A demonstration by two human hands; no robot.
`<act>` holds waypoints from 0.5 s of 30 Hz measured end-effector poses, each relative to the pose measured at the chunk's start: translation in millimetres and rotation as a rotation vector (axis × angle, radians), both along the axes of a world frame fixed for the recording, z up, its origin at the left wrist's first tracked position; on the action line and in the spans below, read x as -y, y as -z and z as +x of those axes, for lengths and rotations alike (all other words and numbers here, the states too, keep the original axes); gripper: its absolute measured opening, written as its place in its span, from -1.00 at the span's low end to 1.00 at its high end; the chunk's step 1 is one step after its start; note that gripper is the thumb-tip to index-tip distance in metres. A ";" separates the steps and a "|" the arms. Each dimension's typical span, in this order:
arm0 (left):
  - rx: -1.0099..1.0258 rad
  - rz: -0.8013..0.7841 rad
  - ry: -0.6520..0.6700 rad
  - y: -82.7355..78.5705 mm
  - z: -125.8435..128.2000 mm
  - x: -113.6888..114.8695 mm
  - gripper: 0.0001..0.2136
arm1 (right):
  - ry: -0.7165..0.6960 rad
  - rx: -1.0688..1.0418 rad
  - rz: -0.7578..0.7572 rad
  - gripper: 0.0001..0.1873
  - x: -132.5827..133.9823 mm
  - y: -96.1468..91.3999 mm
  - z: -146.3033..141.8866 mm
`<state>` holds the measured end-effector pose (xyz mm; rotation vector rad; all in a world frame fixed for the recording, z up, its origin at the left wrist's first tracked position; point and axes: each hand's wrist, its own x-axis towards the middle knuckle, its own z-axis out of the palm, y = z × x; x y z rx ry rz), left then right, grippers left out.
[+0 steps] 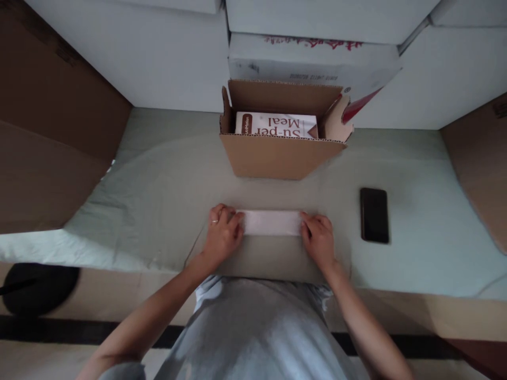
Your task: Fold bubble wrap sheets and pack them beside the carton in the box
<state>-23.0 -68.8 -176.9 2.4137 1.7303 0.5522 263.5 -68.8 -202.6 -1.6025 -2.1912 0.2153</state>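
White and oblong, a slim item (272, 222) lies near the front edge of the cloth-covered worktop (166, 195), between the left hand (224, 232) and right hand (319, 237). Both are curled nearly closed, fingers pinching its ends. Beyond stands an open cardboard box (277, 158), a black phone (374, 215) lying to the right

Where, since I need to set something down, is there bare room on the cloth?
Bare cloth shows between the open cardboard box and left brown carton, and between the smartphone and right brown carton. The middle is crowded: that box, plus left hand and right hand on a slim white item.
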 end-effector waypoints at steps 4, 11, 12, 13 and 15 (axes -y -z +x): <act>-0.079 -0.103 0.135 -22.0 37.5 -0.3 -0.59 | -0.032 0.033 -0.017 -0.62 -1.7 -3.0 1.2; -0.182 -0.257 0.179 -3.6 81.8 1.6 -0.45 | -0.008 0.041 0.047 -0.66 -3.0 -2.3 2.9; -0.191 -0.262 0.178 1.3 81.9 2.5 -0.41 | 0.005 0.043 0.046 -0.67 -3.3 -2.8 3.2; -0.198 -0.262 0.179 5.4 81.2 3.4 -0.38 | 0.022 0.043 0.043 -0.67 -3.5 -4.0 3.0; -0.207 -0.260 0.182 10.8 79.5 5.0 -0.32 | 0.080 0.029 0.059 -0.65 -2.6 -8.3 -0.6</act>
